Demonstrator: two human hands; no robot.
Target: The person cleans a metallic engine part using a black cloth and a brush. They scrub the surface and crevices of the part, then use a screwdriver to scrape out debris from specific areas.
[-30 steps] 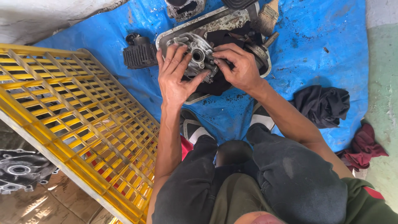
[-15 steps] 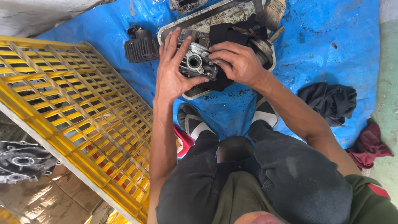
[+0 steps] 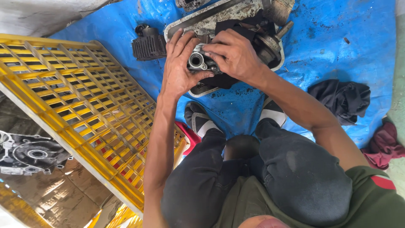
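Casting point(image 3: 198, 61), prob heavy, rigid & oily-slick alu engine part w/ bore, clamped by left hand point(image 3: 179, 69) at 9 o'clock, right hand point(image 3: 234, 55) gripping 3 o'clock; best held by outer rim.

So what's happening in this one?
A person crouches over a blue tarp and holds a grey metal engine part between both hands. The left hand cups it from the side; the right hand grips it from above. They hold it over a metal tray with a black cloth and other parts. A yellow crate lies beside them.
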